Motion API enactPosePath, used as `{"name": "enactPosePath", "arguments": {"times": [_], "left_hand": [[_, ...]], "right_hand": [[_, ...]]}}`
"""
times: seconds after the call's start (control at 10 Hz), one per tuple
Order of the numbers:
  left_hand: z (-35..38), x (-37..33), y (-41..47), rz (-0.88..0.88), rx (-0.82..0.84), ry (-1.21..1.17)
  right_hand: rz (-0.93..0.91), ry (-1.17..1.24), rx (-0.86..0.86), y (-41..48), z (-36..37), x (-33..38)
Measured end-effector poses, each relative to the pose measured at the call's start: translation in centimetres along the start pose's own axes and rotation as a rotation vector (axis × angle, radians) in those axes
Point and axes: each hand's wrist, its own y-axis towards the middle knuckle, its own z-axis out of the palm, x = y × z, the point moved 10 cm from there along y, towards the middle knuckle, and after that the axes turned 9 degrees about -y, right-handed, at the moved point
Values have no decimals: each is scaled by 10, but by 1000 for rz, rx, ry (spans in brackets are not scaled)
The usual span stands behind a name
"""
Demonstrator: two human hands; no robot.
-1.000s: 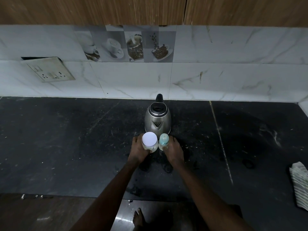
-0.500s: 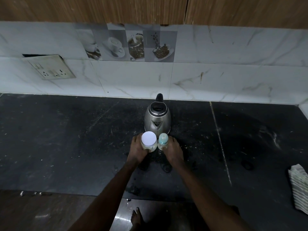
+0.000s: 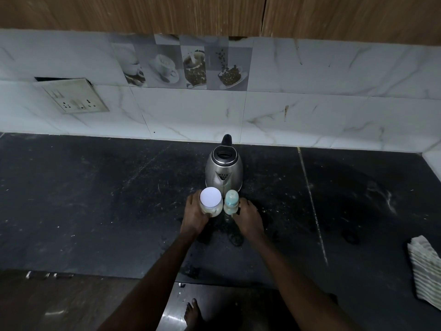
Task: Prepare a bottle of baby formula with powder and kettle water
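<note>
The dark, scuffed stone counter carries a rounded stainless-steel kettle, its spout facing the person, likely for an easy pour. At its six o'clock the left hand grips a white-lidded jar of pale powder. Just beside it at three o'clock, the right hand grips a small clear baby bottle with a teal top. Both stand upright, apparently gathered close for mixing.

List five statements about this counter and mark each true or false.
1. The left hand grips the white-lidded jar. True.
2. The right hand grips the baby bottle. True.
3. The kettle stands behind both containers. True.
4. The kettle's spout faces the wall. False: it points toward the hands.
5. The jar lies on its side. False: it is upright.
</note>
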Motion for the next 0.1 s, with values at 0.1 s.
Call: {"name": "enactPosePath", "arguments": {"times": [0.1], "left_hand": [[0, 4, -1, 11, -18, 2]], "right_hand": [[8, 32, -11, -1, 0, -2]]}}
